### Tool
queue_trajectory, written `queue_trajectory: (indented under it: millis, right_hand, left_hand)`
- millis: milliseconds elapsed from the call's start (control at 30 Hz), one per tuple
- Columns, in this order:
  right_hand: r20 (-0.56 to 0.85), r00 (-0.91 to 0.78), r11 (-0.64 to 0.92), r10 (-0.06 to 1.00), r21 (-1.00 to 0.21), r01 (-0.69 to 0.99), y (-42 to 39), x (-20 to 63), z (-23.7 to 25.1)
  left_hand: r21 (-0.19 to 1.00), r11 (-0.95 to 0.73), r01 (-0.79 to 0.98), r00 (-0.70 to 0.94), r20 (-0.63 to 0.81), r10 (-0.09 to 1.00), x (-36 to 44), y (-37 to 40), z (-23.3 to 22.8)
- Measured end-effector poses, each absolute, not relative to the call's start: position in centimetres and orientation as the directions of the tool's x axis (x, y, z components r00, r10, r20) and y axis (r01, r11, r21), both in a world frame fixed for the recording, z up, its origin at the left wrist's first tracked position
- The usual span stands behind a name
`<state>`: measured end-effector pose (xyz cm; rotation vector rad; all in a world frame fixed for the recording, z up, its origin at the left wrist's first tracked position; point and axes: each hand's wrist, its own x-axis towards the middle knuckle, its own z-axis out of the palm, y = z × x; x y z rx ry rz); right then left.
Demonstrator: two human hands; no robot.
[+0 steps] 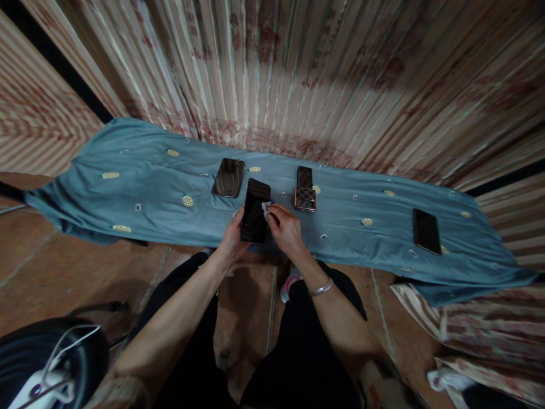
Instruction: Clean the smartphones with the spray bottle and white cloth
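My left hand point(234, 234) grips the left edge of a black phone point(255, 209), holding it above the blue cloth-covered table point(149, 193). My right hand point(286, 226) pinches a small white wipe point(266, 208) against the phone's screen near its right edge. Another dark phone point(229, 177) lies flat just beyond on the left. A stack of two phones, one with a checkered back point(305, 191), lies to the right.
A further black phone point(426, 230) lies far right on the cloth. Striped curtains point(298, 74) hang behind the table. A dark round object with a white cable point(51, 358) is at the lower left on the tiled floor. Folded fabric point(477, 335) lies at the lower right.
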<state>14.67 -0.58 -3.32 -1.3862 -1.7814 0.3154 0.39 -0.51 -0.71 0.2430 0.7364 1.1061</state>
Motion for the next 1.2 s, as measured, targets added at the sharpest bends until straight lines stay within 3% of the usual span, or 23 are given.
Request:
queue_trajectory:
  millis: [433,1200]
  right_hand:
    - [0.435,-0.039,0.341,0.9,-0.645,0.684,-0.49,14.84,-3.18]
    - [0.462,-0.078,0.363,0.884,-0.571,0.737,0.09,14.96,-3.61]
  left_hand:
    - [0.498,0.521,-0.693,0.321,-0.434,0.842,0.44,-0.74,-0.54]
    - [0.498,0.556,-0.666,0.316,-0.486,0.815,0.35,-0.83,-0.11]
